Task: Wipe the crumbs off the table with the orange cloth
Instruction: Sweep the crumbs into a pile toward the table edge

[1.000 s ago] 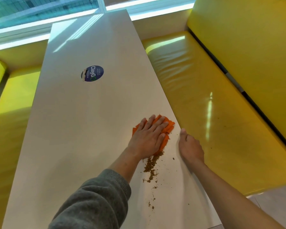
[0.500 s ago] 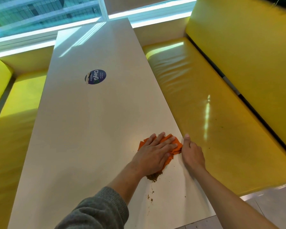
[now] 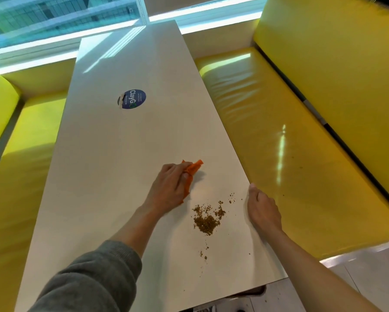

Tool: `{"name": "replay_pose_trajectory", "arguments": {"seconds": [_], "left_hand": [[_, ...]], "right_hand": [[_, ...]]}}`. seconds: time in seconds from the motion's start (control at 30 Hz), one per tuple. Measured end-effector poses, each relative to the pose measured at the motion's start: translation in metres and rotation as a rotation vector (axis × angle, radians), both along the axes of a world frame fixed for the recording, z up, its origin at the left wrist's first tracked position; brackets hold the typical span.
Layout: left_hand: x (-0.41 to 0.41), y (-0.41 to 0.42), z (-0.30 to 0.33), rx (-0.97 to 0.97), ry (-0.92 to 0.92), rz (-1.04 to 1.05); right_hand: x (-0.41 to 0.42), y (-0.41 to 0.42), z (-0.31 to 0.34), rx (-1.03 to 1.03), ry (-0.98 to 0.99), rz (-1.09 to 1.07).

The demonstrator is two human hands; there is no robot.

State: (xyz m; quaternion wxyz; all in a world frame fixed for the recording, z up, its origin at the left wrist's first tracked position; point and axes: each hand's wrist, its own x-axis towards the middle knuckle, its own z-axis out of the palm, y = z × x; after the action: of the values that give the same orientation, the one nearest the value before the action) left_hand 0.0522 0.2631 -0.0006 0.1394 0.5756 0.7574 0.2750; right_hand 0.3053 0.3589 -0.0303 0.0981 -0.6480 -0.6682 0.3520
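Both hands sit on the table (image 3: 112, 176): left hand (image 3: 169, 188) bunches the orange cloth (image 3: 192, 170), crumbs (image 3: 208, 218) between it and the loosely curled, empty right hand (image 3: 264, 209).

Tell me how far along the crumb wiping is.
Done: most crumbs sit gathered in one pile near the table's right edge. In hand: the left hand grips the orange cloth, bunched, beyond the pile; the right hand rests at the edge. Left: pile and scattered bits are not yet off the table.
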Motion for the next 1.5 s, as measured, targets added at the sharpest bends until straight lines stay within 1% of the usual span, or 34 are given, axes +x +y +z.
{"name": "replay_pose_trajectory", "arguments": {"seconds": [0.07, 0.17, 0.27, 0.9, 1.03, 1.33, 1.43, 1.5], "left_hand": [[-0.013, -0.014, -0.008, 0.008, 0.115, 0.054], [-0.022, -0.033, -0.021, -0.086, 0.299, 0.086], [-0.01, -0.045, -0.033, -0.18, 0.367, 0.103], [0.076, -0.067, -0.033, -0.269, 0.31, -0.055], [0.102, -0.074, -0.032, -0.255, 0.311, -0.071], [0.141, -0.068, -0.033, -0.26, 0.295, -0.109], [0.145, -0.067, -0.026, -0.264, 0.233, -0.127], [0.14, -0.066, -0.018, -0.241, 0.141, -0.126]], "right_hand": [[0.002, -0.002, -0.001, 0.004, 0.011, 0.001], [0.003, -0.003, -0.001, 0.007, 0.019, -0.007], [0.004, -0.003, -0.002, 0.002, 0.01, -0.005], [0.026, -0.021, -0.006, -0.037, 0.032, -0.003], [0.037, -0.032, -0.005, -0.027, 0.047, 0.014], [0.045, -0.039, -0.006, -0.012, 0.008, 0.025], [0.05, -0.043, -0.005, 0.0, -0.008, 0.034], [0.053, -0.045, -0.005, 0.007, -0.014, 0.041]]}}
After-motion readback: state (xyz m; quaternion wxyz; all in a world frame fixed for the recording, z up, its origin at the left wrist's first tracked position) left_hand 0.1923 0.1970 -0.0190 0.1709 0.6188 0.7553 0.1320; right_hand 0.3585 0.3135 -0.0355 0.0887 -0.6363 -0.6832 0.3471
